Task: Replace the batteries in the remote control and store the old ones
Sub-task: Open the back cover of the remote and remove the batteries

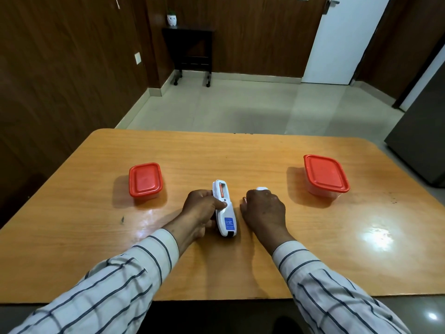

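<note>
A white remote control (225,214) lies face down on the wooden table (240,155), its battery compartment uncovered at the far end with one orange battery (220,189) inside. My left hand (202,209) grips the remote by its left side, thumb across its back. Just to its right, my right hand (263,209) rests knuckles up on the table, closed around a second orange battery (244,200) whose tip shows at the fingers. A small white piece, probably the battery cover (262,188), lies just beyond that hand.
Two clear plastic boxes with red lids stand on the table: a smaller box (145,180) at the left and a larger box (325,174) at the right, both closed. The table's near edge runs under my forearms.
</note>
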